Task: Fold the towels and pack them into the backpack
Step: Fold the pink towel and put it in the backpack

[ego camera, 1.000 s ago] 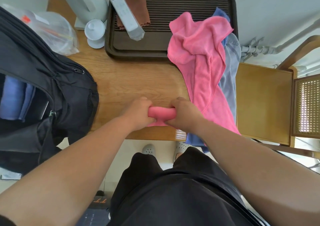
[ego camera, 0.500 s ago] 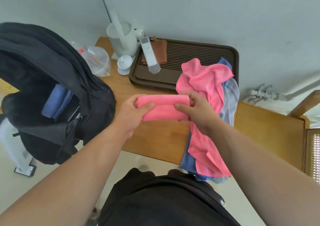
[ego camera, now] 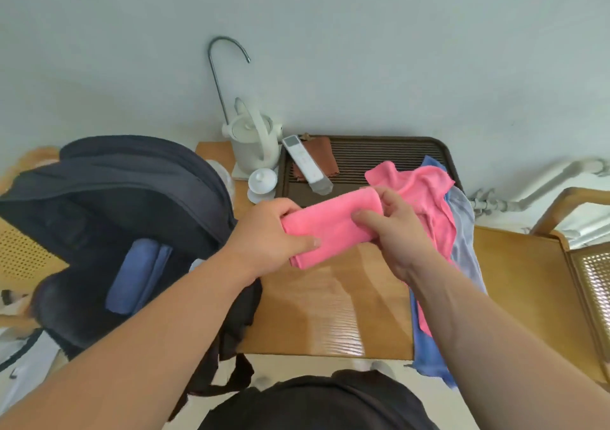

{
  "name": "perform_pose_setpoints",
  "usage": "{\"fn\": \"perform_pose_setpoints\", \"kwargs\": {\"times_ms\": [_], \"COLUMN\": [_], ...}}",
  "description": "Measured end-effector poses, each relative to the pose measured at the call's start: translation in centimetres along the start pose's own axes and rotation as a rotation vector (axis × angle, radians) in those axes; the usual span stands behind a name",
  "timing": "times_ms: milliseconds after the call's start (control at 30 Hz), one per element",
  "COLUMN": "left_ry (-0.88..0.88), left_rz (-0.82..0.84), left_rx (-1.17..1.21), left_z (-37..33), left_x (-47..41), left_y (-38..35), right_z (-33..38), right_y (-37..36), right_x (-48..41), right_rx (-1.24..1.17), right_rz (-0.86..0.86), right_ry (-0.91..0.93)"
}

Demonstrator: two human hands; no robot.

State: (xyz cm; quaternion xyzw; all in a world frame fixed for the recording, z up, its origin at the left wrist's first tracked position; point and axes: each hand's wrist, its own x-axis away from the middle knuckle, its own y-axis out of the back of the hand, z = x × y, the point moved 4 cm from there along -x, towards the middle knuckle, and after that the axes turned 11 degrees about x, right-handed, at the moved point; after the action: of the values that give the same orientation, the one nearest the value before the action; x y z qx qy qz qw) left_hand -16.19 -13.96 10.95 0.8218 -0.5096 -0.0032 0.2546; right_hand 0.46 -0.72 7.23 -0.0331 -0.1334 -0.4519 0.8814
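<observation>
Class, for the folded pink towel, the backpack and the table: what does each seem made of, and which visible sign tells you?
Folded pink towel: soft, matte, fuzzy cloth, probably microfibre; it bends in rounded folds.
Backpack: dark woven synthetic fabric, likely nylon; it slumps and creases.
Table: light wood or wood veneer, smooth and glossy; grain lines and glare show.

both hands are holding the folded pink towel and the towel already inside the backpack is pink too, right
Not quite. In the head view, the one already inside the backpack is a blue towel, not pink. The rest holds: the left hand and right hand both hold the folded pink towel.
</observation>
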Motion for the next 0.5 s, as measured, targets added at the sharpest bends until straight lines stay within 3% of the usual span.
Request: {"fn": "perform_pose_setpoints", "kwargs": {"times_ms": [133,300,500], "left_ry": [-0.006,0.015,0.059], "left_rz": [0.086,0.172,0.179], "left_rx": [-0.038,0.149,0.171], "left_z": [1.1,2.3,5.7], "left_x": [1.5,4.4,6.9], "left_y": [4.7,8.6,10.9], "right_z": [2.2,4.0,3.9], "right_y": [-5.2,-9.1,-12.9], "right_x": [2.1,5.0,6.5], "right_rx": [-0.019,-0.028,-0.032], "right_rz": [-0.081,-0.119,0.052], "right_ry": [0.04,0.056,0.067]}}
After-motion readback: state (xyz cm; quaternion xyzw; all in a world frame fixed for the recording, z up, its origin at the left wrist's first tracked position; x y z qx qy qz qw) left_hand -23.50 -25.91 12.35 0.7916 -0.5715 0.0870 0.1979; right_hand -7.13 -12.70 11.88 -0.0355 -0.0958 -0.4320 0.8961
